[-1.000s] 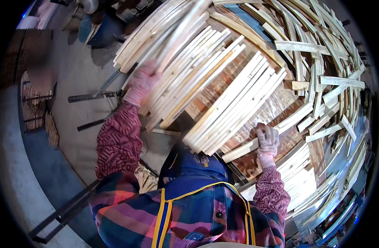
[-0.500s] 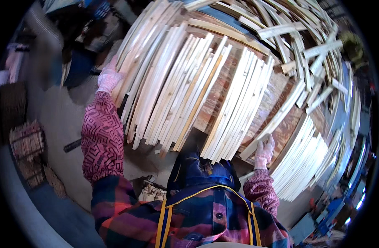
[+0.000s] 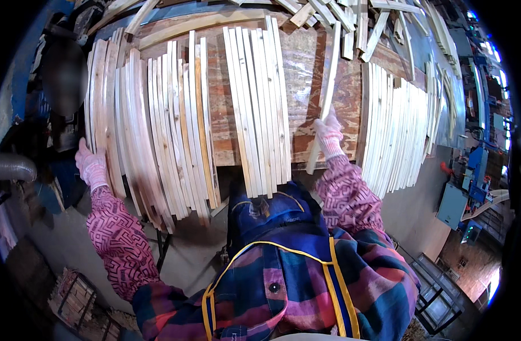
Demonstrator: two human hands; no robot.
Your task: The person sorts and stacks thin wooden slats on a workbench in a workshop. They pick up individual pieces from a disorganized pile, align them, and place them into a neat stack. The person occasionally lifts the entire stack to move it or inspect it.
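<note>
Long pale wooden strips lie side by side in groups on a worn plywood tabletop point(image 3: 304, 68). My right hand point(image 3: 329, 136), in a light knitted glove, is closed around a single wooden strip point(image 3: 331, 74), which stands apart from the groups. My left hand point(image 3: 91, 165), gloved too, is open beside the outer edge of the left group of strips point(image 3: 132, 113); whether it touches them I cannot tell. Between my hands a middle group of strips point(image 3: 259, 108) has its near ends jutting over the table edge, by my blue apron point(image 3: 271, 221).
Another row of strips point(image 3: 394, 131) lies to the right. A jumbled heap of offcuts point(image 3: 362, 23) covers the far side, and a loose board point(image 3: 201, 27) lies across behind the groups. Blue machinery point(image 3: 476, 165) stands at right; a ribbed hose point(image 3: 13, 166) is at far left.
My view has turned to the right. The strip in my right hand now points nearly straight away from me. My left hand has come away from the strip it was against.
</note>
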